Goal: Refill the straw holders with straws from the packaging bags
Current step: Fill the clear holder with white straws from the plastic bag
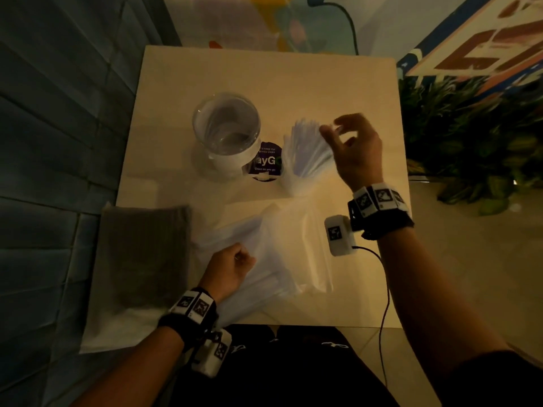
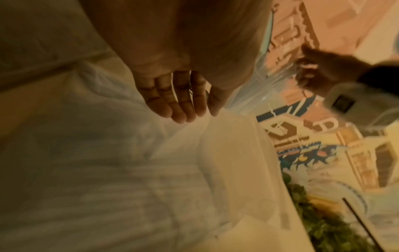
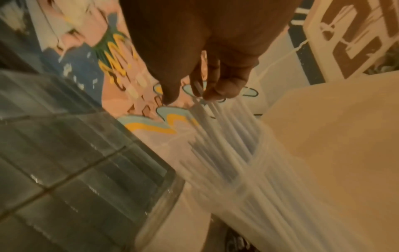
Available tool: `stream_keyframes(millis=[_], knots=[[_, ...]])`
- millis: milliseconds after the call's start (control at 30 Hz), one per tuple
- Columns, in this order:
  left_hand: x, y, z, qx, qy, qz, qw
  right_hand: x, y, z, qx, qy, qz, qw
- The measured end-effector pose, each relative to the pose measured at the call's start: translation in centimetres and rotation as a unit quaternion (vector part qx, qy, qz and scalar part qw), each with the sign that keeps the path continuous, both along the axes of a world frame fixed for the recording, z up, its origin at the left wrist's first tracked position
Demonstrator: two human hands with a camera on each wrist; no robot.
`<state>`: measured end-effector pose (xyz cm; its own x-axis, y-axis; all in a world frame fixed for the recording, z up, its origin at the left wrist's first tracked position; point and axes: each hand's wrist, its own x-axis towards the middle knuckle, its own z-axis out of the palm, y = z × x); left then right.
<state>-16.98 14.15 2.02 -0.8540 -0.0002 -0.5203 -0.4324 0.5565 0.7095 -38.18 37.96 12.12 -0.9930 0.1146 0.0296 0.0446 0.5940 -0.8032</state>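
A pale square table (image 1: pixel 338 92) stands in a dim corner by a painted wall. The right hand (image 1: pixel 357 151) pinches the tips of the straws (image 1: pixel 308 154) fanned in a holder (image 1: pixel 291 183) just below its fingers — best to settle them gently so the fan stays in. The left hand (image 1: pixel 232 267), loosely curled, holds nothing and rests on the packaging bags (image 1: pixel 293 245) nearest the person. Left of the right hand stands a glass jar (image 1: pixel 226 124); beside it, a purple sign (image 1: pixel 266 163) — both crowd that holder.
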Motion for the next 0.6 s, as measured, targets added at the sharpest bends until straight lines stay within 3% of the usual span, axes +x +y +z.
stream_keyframes(millis=[133, 233, 367, 467, 533, 600], knots=[[0.4, -0.8, -0.7, -0.054, 0.027, -0.01, 0.998, 2.4, 2.5, 1.8, -0.017, 0.081, -0.05, 0.995], [0.7, -1.5, -1.1, -0.164, 0.08, -0.037, 0.983, 5.5, 4.2, 0.2, -0.034, 0.052, -0.052, 0.997], [0.5, -1.8, -2.0, -0.237, -0.03, -0.111, 0.965, 10.5, 4.6, -6.0, -0.01, -0.128, -0.028, 0.991], [0.6, -1.6, -3.1, -0.25, -0.082, -0.156, 0.952, 13.6, 3.6, -10.3, 0.018, -0.29, 0.044, 0.956], [0.8, -1.2, -3.4, -0.25, -0.085, -0.155, 0.952, 14.6, 2.8, -12.4, 0.061, -0.355, 0.112, 0.926], [0.8, -0.9, -3.6, -0.269, -0.068, -0.154, 0.948, 15.0, 1.5, -13.2, 0.048, -0.392, 0.157, 0.905]])
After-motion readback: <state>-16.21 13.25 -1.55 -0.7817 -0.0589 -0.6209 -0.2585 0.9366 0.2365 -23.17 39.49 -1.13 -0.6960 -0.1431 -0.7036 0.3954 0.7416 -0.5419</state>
